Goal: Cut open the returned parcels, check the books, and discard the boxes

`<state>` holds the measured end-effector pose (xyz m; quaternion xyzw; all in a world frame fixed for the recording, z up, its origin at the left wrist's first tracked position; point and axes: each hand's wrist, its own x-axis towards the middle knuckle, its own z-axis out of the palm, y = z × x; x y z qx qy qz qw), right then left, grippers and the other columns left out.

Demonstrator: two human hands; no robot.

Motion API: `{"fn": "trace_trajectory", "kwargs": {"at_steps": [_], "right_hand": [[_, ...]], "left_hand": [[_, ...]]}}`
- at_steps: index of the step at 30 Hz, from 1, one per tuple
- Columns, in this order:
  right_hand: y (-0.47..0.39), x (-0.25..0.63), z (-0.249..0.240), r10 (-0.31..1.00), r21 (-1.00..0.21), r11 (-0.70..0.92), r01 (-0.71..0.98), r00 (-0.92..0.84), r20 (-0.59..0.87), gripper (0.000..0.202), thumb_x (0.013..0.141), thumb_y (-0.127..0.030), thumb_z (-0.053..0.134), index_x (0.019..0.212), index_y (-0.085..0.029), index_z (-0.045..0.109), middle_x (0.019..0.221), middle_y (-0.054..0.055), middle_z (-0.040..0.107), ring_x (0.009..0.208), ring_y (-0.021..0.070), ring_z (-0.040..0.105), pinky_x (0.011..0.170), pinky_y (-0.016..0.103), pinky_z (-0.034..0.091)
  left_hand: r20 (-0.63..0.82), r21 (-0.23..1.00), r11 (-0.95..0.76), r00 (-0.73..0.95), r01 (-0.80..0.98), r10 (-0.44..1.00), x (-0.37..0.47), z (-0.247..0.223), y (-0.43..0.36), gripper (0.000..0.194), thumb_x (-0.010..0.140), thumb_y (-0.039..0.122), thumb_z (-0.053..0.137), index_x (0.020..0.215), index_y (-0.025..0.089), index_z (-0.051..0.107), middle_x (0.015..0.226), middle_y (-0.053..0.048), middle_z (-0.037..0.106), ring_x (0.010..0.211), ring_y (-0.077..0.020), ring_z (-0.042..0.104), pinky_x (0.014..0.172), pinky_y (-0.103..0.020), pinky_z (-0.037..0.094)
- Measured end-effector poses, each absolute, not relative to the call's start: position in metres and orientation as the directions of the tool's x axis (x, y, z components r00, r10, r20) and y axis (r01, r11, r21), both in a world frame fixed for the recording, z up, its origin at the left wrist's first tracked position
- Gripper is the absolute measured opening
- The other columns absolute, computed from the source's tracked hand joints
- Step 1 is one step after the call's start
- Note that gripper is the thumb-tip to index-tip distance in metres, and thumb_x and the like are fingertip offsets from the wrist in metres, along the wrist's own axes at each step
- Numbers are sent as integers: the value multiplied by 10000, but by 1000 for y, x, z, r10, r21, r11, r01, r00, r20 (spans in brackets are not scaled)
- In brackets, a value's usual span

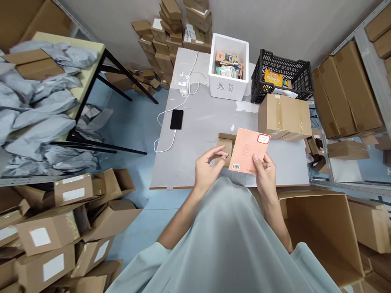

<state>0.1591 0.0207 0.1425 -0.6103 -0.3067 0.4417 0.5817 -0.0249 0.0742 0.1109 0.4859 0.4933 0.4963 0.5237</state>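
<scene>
My right hand [266, 171] grips a thin salmon-pink booklet [246, 156] by its lower right corner, thumb across the face turned to me. Small print, a barcode at the lower left and a red-framed white label at the upper right show on it. Just left of the booklet, my left hand [209, 166] hovers with its fingers bent and a gap between thumb and fingertips; nothing shows in it. Behind both lies a small brown cardboard box [225, 140] on the grey-topped table [201, 118], partly covered by the booklet and left hand.
A white foam box [228, 89] with colourful packs, a black crate [259, 77] and a taped carton [285, 116] stand on the table. A phone [176, 119] lies at left on its cable. A large open carton [320, 232] is at lower right; cartons and grey parcels pile up at left.
</scene>
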Motion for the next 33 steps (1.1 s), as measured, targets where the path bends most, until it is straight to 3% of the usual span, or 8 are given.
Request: {"fn": "trace_trajectory", "kwargs": {"at_steps": [6,12,16,19,25,27,29,33], "right_hand": [[23,184,138,903,-974,-146,-175,377,-203,472,949,-645,862,1206,-255,796,1285,101,881,1167,309,845,1003,471,706],[25,203,134,902,-964,-156,-217,367,-229,475,939,-631,878,1210,-248,804,1289,99,880,1155,305,848,1005,472,713],[29,213,127,901,-966,-166,-197,369,-230,494,949,-665,852,1202,-245,791,1265,103,883,1175,311,842,994,469,720],[34,219,119,913,-967,-181,-178,335,-233,509,960,-680,834,1208,-237,786,1267,114,878,1203,324,834,1029,492,713],[30,213,110,883,-972,-115,206,470,-5,618,963,-652,841,1455,-290,749,1603,141,718,1551,336,636,1310,587,536],[26,203,113,922,-978,-106,181,387,-28,586,990,-626,828,1473,-303,753,1588,134,731,1504,330,680,1257,562,590],[23,193,117,953,-991,-111,75,291,-84,541,993,-617,834,1428,-300,782,1499,118,789,1365,315,771,1097,483,693],[27,185,120,934,-993,-111,-30,338,-114,434,1013,-644,798,1225,-268,840,1264,88,876,1106,278,847,942,414,729]], "left_hand": [[-97,991,98,19,-86,995,2,108,73,393,840,298,843,1219,196,871,950,-46,867,936,-217,832,965,-375,698],[-151,976,160,76,-147,986,20,111,72,318,821,285,848,1122,196,902,941,-50,867,871,-206,816,879,-353,708],[-220,950,242,129,-196,967,28,113,69,326,908,425,884,1133,190,904,951,-72,867,878,-223,822,855,-361,710],[-264,938,301,208,-175,942,33,111,67,433,870,534,962,1127,189,904,975,-84,859,891,-228,815,846,-351,705],[-78,996,80,59,-36,995,43,108,58,333,937,518,906,1125,245,927,1101,-69,812,951,-202,791,810,-306,713],[24,998,-25,22,51,999,45,111,54,285,982,482,868,1154,264,931,1181,-77,822,1024,-216,805,852,-320,728],[122,986,-129,68,104,990,47,114,51,238,1012,429,838,1162,268,931,1242,-90,833,1074,-233,819,922,-348,735],[171,981,-186,198,55,965,41,113,49,283,1008,368,845,1263,258,898,1269,-107,831,1107,-241,834,1023,-375,719]]}}
